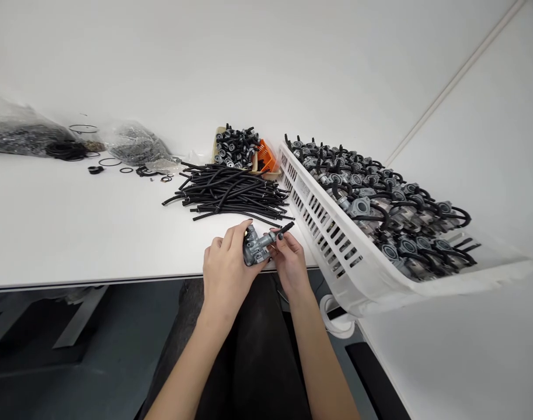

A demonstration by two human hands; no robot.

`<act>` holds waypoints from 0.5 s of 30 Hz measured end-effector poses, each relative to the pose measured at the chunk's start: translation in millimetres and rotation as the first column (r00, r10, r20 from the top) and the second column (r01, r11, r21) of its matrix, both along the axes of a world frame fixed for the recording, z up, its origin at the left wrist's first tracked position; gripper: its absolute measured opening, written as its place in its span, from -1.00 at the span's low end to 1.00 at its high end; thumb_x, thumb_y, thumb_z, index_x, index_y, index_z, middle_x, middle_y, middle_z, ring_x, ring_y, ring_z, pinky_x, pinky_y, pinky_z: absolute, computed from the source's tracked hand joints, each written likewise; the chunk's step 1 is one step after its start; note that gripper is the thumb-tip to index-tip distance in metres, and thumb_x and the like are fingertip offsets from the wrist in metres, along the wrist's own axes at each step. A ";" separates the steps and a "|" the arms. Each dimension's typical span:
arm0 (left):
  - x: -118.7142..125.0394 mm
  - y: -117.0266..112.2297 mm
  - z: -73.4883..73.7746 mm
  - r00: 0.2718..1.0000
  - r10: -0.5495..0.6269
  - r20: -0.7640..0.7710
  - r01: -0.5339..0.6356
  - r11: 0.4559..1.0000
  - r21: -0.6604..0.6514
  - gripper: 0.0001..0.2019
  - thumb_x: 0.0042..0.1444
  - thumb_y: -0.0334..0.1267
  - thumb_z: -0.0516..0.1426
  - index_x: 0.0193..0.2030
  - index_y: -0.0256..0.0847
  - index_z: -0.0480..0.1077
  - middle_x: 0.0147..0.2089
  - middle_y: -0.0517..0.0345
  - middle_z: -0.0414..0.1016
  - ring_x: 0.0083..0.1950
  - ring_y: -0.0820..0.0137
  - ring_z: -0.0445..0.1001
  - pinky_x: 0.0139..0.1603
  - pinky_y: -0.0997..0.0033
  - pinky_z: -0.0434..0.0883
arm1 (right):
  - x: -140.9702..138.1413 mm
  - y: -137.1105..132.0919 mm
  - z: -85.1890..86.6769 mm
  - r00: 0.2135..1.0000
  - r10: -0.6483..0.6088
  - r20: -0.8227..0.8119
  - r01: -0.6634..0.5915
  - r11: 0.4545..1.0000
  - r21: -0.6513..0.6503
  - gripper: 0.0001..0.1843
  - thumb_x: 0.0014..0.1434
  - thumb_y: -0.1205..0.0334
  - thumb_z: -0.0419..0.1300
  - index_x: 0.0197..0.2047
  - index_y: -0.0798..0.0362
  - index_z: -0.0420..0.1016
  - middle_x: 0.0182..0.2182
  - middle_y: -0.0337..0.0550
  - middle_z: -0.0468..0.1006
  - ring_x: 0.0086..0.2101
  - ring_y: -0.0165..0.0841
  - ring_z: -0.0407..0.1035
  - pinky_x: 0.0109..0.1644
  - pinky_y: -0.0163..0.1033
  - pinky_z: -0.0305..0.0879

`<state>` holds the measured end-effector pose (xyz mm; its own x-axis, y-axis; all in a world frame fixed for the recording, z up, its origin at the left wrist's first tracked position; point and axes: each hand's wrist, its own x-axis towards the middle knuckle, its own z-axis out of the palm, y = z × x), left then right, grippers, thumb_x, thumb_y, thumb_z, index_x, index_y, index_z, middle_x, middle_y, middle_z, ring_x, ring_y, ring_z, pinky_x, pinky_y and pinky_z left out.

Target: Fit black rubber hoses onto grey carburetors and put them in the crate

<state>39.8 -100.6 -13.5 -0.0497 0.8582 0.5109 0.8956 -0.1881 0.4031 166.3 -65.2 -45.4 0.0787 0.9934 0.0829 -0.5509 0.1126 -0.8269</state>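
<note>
My left hand [225,265] is wrapped round a small grey metal carburettor body [256,248] at the table's front edge. My right hand [289,259] pinches a short black rubber tube [285,229] that sits on the body's side nozzle. Both hands meet just in front of a loose pile of black rubber tubes [231,192] lying on the white table [73,227].
A white slotted plastic crate [336,245] full of grey bodies with tubes fitted stands to the right, overhanging the table's edge. A small box of black-capped parts [235,149] with an orange piece is behind the pile. Plastic bags [16,131] and black O-rings [111,162] lie at far left.
</note>
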 end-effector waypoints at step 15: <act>3.6 -3.5 1.8 0.998 0.025 -0.051 -0.024 1.000 0.004 -0.36 0.00 -0.15 0.30 0.23 -0.06 0.20 0.08 0.16 0.49 -0.13 0.15 0.41 -0.14 0.21 0.30 | -0.3 -2.6 1.8 1.000 0.004 0.017 -0.004 1.000 -0.004 -0.77 -0.09 0.13 0.43 -0.32 0.00 0.63 -0.35 -0.24 0.57 -0.30 -0.40 0.41 -0.14 -0.30 0.31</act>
<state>43.3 -104.1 -11.8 -0.0442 0.8552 0.5164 0.9195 -0.1672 0.3556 166.0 -67.8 -43.6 0.0729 0.9941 0.0806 -0.5373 0.1072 -0.8365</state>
